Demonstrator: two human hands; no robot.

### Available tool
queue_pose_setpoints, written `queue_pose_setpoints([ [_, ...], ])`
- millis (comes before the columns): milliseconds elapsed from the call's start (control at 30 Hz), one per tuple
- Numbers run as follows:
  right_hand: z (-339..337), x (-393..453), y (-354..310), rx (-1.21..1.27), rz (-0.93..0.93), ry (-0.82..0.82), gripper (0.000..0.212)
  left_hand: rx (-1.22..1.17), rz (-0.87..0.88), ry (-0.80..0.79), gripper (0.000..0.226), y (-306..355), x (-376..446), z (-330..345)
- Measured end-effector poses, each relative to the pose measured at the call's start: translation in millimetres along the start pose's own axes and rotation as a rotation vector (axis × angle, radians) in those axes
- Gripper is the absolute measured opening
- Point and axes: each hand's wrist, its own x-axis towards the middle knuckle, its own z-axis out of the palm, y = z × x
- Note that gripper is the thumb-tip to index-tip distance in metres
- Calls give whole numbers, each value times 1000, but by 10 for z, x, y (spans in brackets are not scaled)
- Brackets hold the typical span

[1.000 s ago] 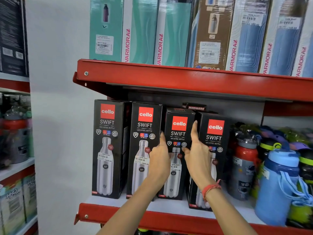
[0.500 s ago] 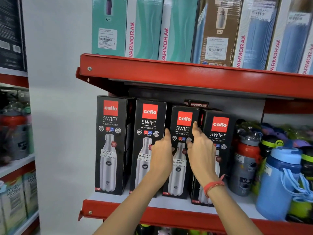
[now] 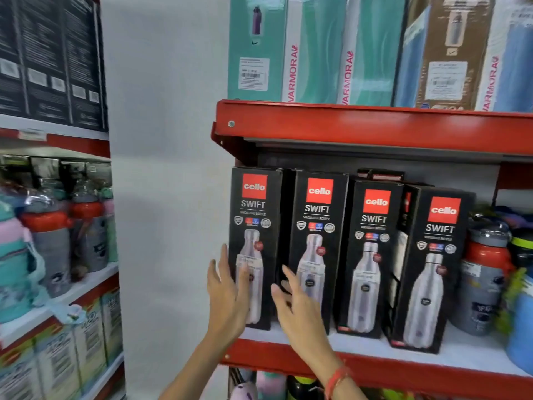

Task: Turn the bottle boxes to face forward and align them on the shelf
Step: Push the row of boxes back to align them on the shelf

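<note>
Boxes (image 3: 317,249), 4 on shelf (image 3: 360,346); 2 hands, left (image 3: 227,295), right (image 3: 297,307), spread, gripping nothing.

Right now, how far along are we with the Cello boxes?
All four Cello Swift boxes show their fronts. The third box looks settled. In hand: the left hand and right hand, both open, flank the leftmost box. Left: the rightmost box sits nearer the shelf's red front edge, with a gap beside it to close.

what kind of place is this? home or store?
Most likely a retail store: red shelving stocked with rows of identical boxed Cello Swift bottles, barcode stickers on the boxes above, and loose drink bottles alongside.
</note>
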Motion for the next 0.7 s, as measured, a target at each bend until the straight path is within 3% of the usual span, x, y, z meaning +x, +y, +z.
queue_pose_setpoints([
  [100, 258, -8, -94, 62, 79, -93, 62, -77, -38, -255, 63, -57, 49, -112],
  [167, 355, -12, -128, 148, 78, -82, 63, -94, -17, -331, 63, -102, 33, -176],
  [333, 317, -143, -178, 158, 112, -31, 58, -126, -30, -381, 43, -129, -83, -374],
  [567, 108, -443, -295, 162, 175, -27, 51, -154, -19, -391, 71, -119, -297, -533],
  [700, 85, -454, -251, 164, 157, -50, 49, -135, -56, -383, 65, -64, -330, -526],
])
